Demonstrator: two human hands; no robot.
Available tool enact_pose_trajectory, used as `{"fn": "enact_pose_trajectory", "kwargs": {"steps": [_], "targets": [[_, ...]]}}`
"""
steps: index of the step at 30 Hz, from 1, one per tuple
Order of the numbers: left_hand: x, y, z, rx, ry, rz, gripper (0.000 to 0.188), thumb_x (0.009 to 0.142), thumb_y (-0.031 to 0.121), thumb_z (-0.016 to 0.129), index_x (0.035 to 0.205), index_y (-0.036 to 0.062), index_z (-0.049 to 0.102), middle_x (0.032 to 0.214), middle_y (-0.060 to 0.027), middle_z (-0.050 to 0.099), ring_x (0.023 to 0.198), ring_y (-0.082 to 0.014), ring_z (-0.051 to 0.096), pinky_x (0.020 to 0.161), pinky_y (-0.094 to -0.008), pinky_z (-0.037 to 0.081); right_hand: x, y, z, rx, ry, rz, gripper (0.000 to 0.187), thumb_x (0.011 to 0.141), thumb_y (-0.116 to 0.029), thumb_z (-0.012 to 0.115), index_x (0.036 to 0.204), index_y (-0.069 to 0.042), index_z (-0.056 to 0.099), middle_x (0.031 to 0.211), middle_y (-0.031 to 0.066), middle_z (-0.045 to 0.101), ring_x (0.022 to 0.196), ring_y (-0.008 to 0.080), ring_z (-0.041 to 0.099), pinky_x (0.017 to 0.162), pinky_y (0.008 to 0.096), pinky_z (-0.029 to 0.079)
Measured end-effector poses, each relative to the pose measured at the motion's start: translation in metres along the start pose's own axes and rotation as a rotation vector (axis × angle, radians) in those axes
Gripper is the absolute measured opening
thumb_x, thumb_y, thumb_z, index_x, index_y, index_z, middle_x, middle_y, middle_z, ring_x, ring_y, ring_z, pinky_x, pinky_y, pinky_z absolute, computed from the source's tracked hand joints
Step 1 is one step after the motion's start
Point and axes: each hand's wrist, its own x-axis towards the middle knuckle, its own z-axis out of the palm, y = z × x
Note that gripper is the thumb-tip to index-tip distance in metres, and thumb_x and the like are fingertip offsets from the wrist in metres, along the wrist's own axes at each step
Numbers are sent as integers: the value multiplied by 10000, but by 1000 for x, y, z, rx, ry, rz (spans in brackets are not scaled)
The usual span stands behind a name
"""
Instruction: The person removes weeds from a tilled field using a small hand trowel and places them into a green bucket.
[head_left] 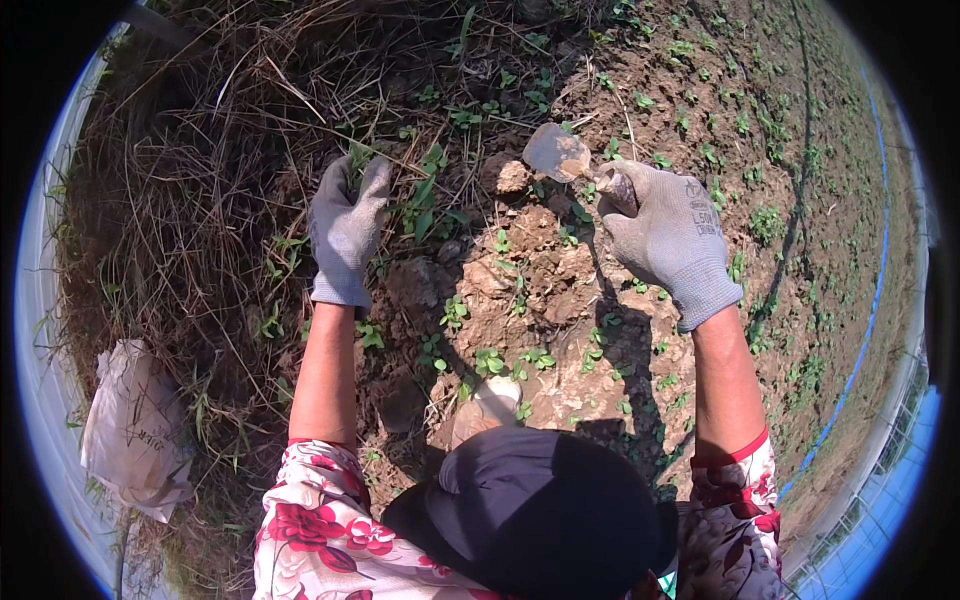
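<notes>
My right hand (672,232), in a grey glove, is closed round the handle of a small hand trowel (558,153). Its flat, soil-stained blade points left over the clods and seedlings. Across from it, my left hand (348,222), in a matching glove, hovers at the edge of the dry grass with a gap between thumb and fingers. A bit of green shows just beyond those fingertips; nothing is plainly held. Between the hands lie broken brown clods (535,265) and a leafy green plant (424,200), nearer the left hand.
Dry straw and weeds (200,190) cover the left side. A crumpled white sack (138,430) lies at lower left. Rows of small seedlings (765,225) run along the right, with a blue line (868,330) beyond. A dark cap (550,510) blocks the lower middle.
</notes>
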Motion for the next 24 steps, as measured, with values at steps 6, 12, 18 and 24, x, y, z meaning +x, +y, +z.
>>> {"fn": "enact_pose_trajectory", "kwargs": {"steps": [6,12,18,24], "targets": [[-21,-40,19,892,-183,192,702,749,605,668,1187,61,598,991,-161,650,929,-334,618,814,-426,482,-14,-33,18,17,-91,-85,263,752,-248,623,973,-106,643,879,173,662,843,366,645,727,465,521],[-18,-68,30,652,-53,163,231,872,310,605,826,83,616,788,-125,593,780,-324,587,668,-410,451,-15,-55,40,-23,-179,-46,213,778,-220,623,936,-77,616,838,192,656,823,363,653,723,465,520],[-19,-72,39,502,-54,112,178,855,253,617,839,76,618,789,-124,594,771,-322,578,678,-399,453,-9,-59,48,-2,-104,-88,248,782,-284,649,874,-58,606,775,187,633,743,374,635,661,451,521],[-14,-111,33,328,-2,3,250,846,303,662,904,60,656,851,-138,630,806,-300,612,701,-370,468,7,-65,40,126,-308,-4,247,851,-291,585,923,-57,623,782,192,624,749,371,626,662,459,504]]}}
